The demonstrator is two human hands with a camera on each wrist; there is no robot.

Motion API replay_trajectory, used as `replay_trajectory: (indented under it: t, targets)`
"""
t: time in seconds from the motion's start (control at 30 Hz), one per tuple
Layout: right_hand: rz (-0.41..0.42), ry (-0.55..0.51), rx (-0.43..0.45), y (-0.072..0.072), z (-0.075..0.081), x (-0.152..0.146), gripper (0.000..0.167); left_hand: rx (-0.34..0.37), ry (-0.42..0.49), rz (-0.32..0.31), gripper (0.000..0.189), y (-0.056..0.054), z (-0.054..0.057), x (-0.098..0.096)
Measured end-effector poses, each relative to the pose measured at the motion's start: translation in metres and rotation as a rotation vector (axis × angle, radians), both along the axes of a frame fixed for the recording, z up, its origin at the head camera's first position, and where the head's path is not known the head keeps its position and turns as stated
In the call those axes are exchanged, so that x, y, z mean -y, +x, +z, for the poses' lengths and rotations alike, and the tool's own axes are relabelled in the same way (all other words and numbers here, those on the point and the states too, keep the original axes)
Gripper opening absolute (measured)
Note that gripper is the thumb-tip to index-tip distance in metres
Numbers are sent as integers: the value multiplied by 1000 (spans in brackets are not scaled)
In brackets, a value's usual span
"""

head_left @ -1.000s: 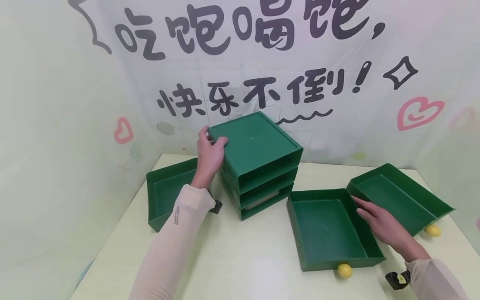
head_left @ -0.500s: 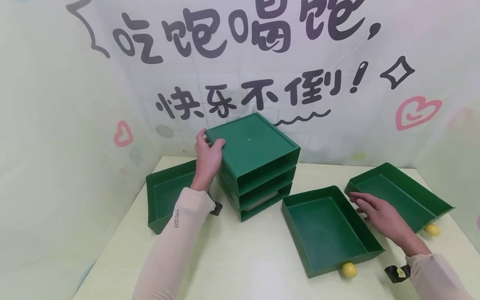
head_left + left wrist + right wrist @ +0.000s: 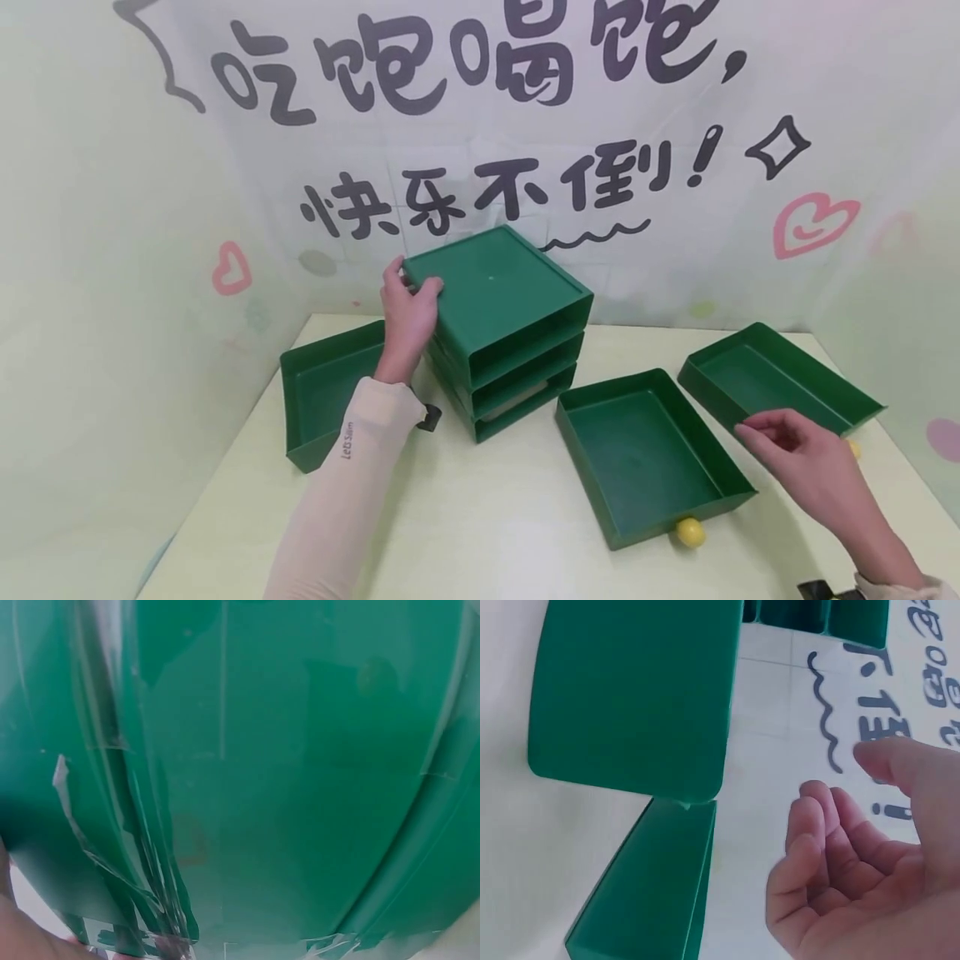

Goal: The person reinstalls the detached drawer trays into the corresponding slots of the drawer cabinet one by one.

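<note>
- L hand (image 3: 408, 312) grips green cabinet (image 3: 495, 287) at top edge, cabinet mostly to its R.
- R hand (image 3: 806, 467) empty, fingers loosely bent; drawer (image 3: 645, 454) just L of it.
- Both prob. light, stiff, slick plastic; take drawer by yellow knob (image 3: 691, 532).

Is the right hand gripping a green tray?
No, the right wrist view shows a gap between the right hand and the green trays.

Green cabinet (image 3: 498, 292), yellow drawer knobs (image 3: 691, 532)

Cabinet (image 3: 498, 287) on table (image 3: 480, 517), wall (image 3: 675, 283) behind; first drawer (image 3: 322, 387) left, second drawer (image 3: 637, 454) right, third drawer (image 3: 776, 371) farther right.
</note>
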State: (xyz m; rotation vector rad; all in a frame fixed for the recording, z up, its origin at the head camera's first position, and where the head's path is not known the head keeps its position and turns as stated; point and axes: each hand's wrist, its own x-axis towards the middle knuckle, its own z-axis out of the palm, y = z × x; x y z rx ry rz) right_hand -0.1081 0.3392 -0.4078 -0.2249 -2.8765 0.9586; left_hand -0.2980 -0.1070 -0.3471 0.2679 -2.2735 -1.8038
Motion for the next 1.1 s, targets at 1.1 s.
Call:
replay_trajectory:
  t: [1.1]
  targets:
    - [70, -105, 660, 40, -52, 69, 53, -14, 10, -11, 75, 6, 0, -2]
